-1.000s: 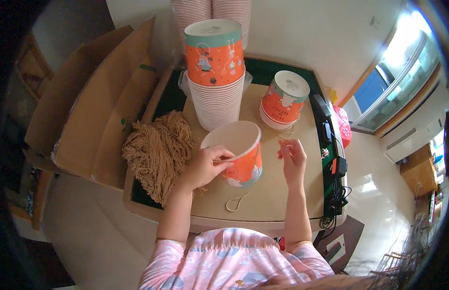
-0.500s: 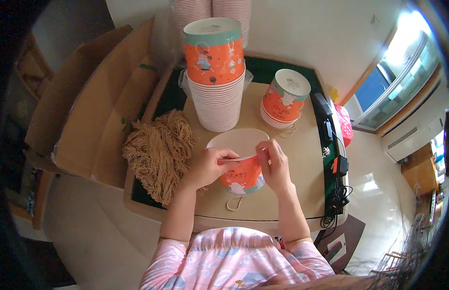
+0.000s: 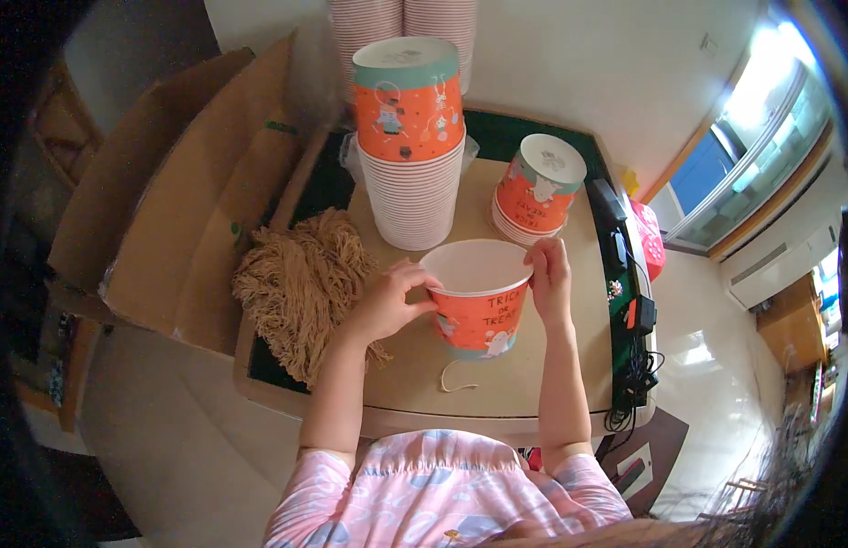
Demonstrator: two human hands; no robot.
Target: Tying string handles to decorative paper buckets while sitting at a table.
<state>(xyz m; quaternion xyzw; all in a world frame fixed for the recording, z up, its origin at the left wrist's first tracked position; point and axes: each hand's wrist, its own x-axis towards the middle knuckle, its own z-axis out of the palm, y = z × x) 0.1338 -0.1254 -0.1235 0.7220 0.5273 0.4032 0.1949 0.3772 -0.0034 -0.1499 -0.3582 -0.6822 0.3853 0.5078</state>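
An orange paper bucket with a teal base band and white inside is upright between my hands. My left hand grips its rim at the left, thumb and fingers pinching the edge. At the right, my right hand pinches the opposite side of the rim. A thin pale cord shows in a loose curve just below the bucket, its upper part hidden. Left of my left hand lies a heap of tan strings.
Behind the bucket stands a tall stack of nested buckets, upside down. A shorter inverted stack is at the right. Cardboard box flaps rise at the left. Black cables and adapters run along the table's right edge.
The bucket has turned and shifted slightly right, so its printed side now shows more. My right hand has moved out to the right along the rim. The cord's loop has opened out.
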